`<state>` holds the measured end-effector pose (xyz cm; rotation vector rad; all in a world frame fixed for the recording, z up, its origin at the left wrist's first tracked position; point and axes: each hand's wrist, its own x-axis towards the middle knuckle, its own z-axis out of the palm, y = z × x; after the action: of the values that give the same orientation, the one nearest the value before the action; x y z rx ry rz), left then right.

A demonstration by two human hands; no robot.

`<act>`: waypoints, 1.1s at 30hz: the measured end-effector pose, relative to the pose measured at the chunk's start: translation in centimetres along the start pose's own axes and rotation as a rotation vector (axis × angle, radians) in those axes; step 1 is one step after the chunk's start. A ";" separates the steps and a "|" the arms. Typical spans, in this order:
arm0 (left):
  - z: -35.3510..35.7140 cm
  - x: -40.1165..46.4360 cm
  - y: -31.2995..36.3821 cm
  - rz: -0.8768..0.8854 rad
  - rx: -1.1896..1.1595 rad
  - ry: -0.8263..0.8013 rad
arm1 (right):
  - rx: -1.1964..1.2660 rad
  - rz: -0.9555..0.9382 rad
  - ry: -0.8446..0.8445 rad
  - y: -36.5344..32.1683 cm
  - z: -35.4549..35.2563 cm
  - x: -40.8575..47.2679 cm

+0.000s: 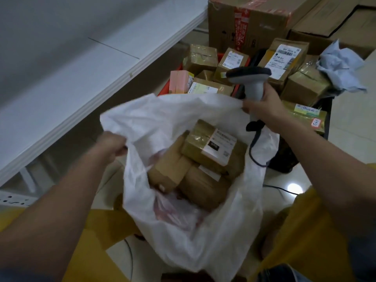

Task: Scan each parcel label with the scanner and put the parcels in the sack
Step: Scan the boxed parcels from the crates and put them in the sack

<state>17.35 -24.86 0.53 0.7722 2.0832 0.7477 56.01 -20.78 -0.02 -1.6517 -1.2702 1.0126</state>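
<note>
From the head view, both hands are spreading the mouth of the white sack [189, 216], which hangs open in the near middle of the scene. The left hand [110, 146] grips the sack's left rim with curled fingers. The right hand [262, 104] holds the scanner [253, 82] by its handle, head pointing left, and at the same time pinches the far right rim of the sack. Several taped brown parcels already lie inside, the topmost parcel [211, 144] showing its white label upward. Beyond the sack, in the far middle, more parcels sit in a red crate [165, 88], among them a labelled box [283, 58] just behind the scanner, and others lie to the right. The step in hand looks like settling the load between parcels, so the task seems partly done. The next move probably calls for the left hand to release the rim, pick an unscanned parcel from the crate, and turn its label toward the scanner.
</note>
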 end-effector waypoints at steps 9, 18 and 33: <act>-0.9 0.1 7.5 0.447 0.359 0.489 | 0.054 0.052 0.107 -0.3 -1.6 0.1; -1.2 0.2 5.7 0.536 0.492 0.409 | -0.025 0.128 0.179 0.4 -1.9 0.2; 1.8 -1.4 4.6 0.696 0.989 0.176 | -0.127 0.420 -0.069 2.0 -1.0 -1.8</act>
<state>20.84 -22.48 3.53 2.0945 2.3061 0.0385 57.34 -22.99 -1.31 -2.0517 -1.0695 1.2656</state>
